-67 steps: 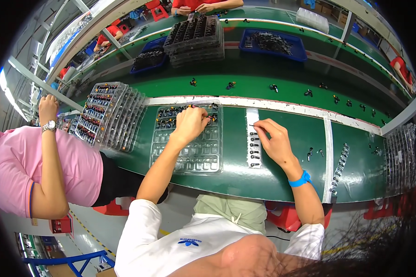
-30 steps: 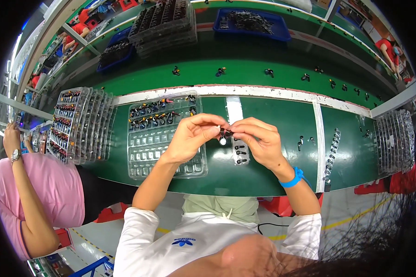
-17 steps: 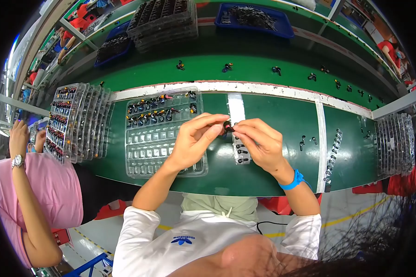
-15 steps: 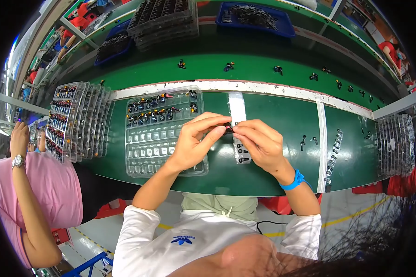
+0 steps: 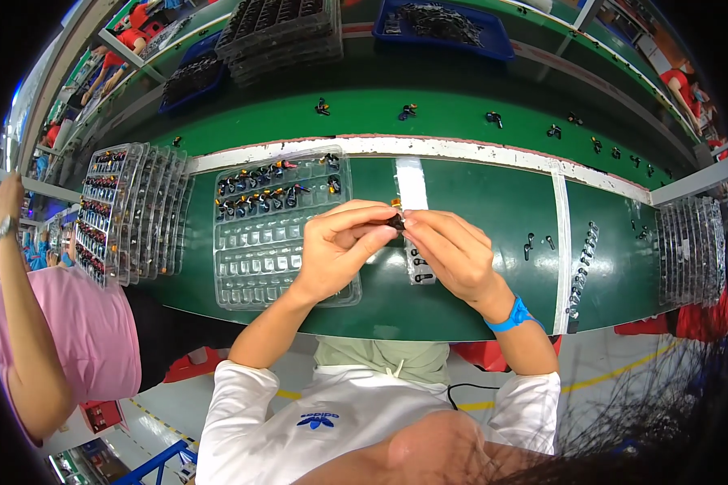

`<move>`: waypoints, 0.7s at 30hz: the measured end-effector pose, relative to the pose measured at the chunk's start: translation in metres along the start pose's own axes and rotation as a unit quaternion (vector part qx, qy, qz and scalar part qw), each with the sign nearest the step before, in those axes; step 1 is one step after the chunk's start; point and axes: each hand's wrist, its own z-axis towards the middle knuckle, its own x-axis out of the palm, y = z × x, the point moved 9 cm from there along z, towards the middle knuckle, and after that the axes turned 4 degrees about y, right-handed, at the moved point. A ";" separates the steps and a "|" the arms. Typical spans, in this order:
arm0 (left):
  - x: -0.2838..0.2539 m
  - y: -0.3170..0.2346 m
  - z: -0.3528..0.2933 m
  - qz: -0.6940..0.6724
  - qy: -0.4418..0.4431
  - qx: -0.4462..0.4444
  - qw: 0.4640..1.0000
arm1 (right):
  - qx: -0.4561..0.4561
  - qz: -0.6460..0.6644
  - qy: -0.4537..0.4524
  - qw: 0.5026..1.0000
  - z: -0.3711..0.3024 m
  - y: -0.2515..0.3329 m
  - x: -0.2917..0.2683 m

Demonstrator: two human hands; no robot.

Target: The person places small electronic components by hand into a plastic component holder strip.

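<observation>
Between the fingertips of both hands is a small black part (image 5: 395, 221) with a yellow-orange tip, mostly hidden by the fingers. My left hand (image 5: 332, 255) pinches it from the left with thumb and forefinger. From the other side my right hand (image 5: 459, 257), a blue band on its wrist, closes its fingertips on it. A clear plastic tray (image 5: 251, 265) lies to the left under my left hand; its far rows hold several small dark parts with coloured tips. Just below the held part, a pale strip (image 5: 421, 279) carries small black pieces, partly covered by my right hand.
Beyond a white ledge (image 5: 364, 145), a green belt (image 5: 449, 121) carries spaced small parts. Stacked trays stand left (image 5: 129, 218) and right (image 5: 692, 250). Black pieces line a strip (image 5: 582, 271) at right. A blue bin (image 5: 493, 44) sits far back. A co-worker in pink (image 5: 81, 323) is at left.
The held part has turned, and its yellow-orange tip now shows above my fingers. Parts on the belt have shifted right. The co-worker's raised hand has moved up and left.
</observation>
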 end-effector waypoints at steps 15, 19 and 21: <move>0.008 -0.018 -0.004 0.203 -0.004 0.106 0.973 | 0.054 0.038 0.025 0.997 -0.004 -0.006 0.008; 0.006 -0.015 -0.005 0.201 -0.004 0.115 0.973 | 0.057 0.028 0.022 0.998 -0.002 -0.002 0.009; 0.004 -0.015 -0.007 0.182 -0.019 0.135 0.974 | 0.073 0.061 0.007 0.995 -0.002 -0.004 0.008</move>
